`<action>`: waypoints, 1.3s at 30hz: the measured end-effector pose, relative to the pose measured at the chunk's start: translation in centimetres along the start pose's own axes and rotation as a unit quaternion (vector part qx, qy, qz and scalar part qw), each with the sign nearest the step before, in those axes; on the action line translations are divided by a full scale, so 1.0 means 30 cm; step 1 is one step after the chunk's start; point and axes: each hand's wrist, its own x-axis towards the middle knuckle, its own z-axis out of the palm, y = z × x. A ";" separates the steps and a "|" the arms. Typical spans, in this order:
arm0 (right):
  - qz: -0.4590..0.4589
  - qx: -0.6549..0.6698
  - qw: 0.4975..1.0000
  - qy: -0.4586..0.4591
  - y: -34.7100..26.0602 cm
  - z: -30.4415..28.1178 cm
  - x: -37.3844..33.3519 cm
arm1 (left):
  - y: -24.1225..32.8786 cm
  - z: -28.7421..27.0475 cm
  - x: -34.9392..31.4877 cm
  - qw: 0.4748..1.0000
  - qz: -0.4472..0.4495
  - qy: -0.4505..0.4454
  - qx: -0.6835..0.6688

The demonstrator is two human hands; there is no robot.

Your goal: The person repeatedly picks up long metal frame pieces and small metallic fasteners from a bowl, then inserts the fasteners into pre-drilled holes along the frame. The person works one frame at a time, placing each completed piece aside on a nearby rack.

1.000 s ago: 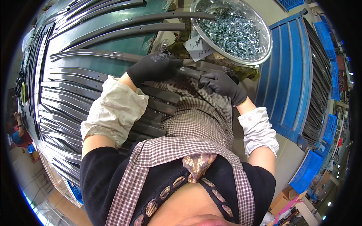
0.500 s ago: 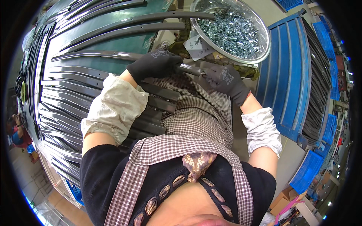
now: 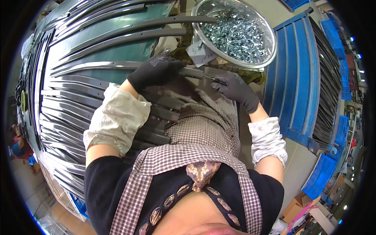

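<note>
My left hand (image 3: 156, 71), in a black glove, is closed around a dark curved strip (image 3: 105, 65). Its end (image 3: 193, 73) sticks out to the right past my fingers. My right hand (image 3: 236, 89), in a dark grey glove, pinches a small thin metal piece (image 3: 213, 79) whose exact kind I cannot make out. The piece points left at the strip's end, close to it; whether they touch is unclear. Just beyond my hands, a round clear-rimmed basin (image 3: 270, 58) holds many small shiny metal clips (image 3: 237, 37).
Many similar dark strips (image 3: 66, 113) lie across the green-topped table (image 3: 117, 45) at left. A white paper tag (image 3: 200, 53) hangs by the basin. To the right stands a blue metal rack (image 3: 291, 78) with more dark strips (image 3: 327, 82). Blue crates (image 3: 319, 176) are beyond.
My right hand has drawn slightly away from the strip's end, showing the thin metal piece in its fingers. My left hand keeps its grip. The whole view has shifted slightly.
</note>
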 end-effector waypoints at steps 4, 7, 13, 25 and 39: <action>0.193 0.069 0.975 0.081 -0.006 -0.123 -0.043 | 0.032 -0.031 -0.006 1.000 -0.012 0.001 0.006; 0.232 0.291 0.913 0.167 0.022 -0.180 -0.057 | 0.033 -0.040 0.000 1.000 -0.013 -0.001 -0.007; 0.241 0.375 0.863 0.239 0.000 -0.169 -0.095 | 0.013 -0.043 -0.017 1.000 0.013 0.011 -0.005; 0.105 0.560 0.786 0.240 -0.007 0.100 -0.161 | -0.012 -0.042 -0.030 1.000 0.007 -0.017 0.015; 0.159 0.624 0.733 0.221 -0.016 0.188 -0.089 | -0.035 -0.031 -0.030 0.999 0.027 0.025 0.023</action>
